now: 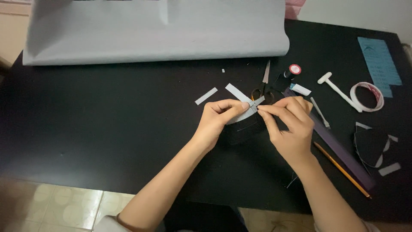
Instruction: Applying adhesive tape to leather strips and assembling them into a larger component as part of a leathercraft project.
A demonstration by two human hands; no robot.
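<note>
Fabric, a small dark piece [240, 131], sits near the middle of the black table [107, 124], just under both hands. A pale strip [246, 112] lies across its top edge. The left hand [216, 120] pinches the strip between thumb and fingers, closed tight on it. The right hand [289, 124] has its fingertips closed on something tiny right where the strip ends; it is too small to tell, maybe a pin or a needle. A thin thread [245, 126] seems to lie on the dark piece. I think the strip is only partly joined on, since it sticks out past the edge, so most of the work looks left to do. Just behind the hands lie scissors [262, 88] and two more strips [206, 96], loose and apart. A spool [292, 71] stands near the scissors. To the right are a white tool [337, 88], a tape roll [366, 96], a long purple ruler [339, 150] and a pencil [341, 169] beside it. More dark cut pieces [370, 146] wait at the far right, near a blue paper [380, 64]. A big grey sheet [154, 30] covers the back of the table.
</note>
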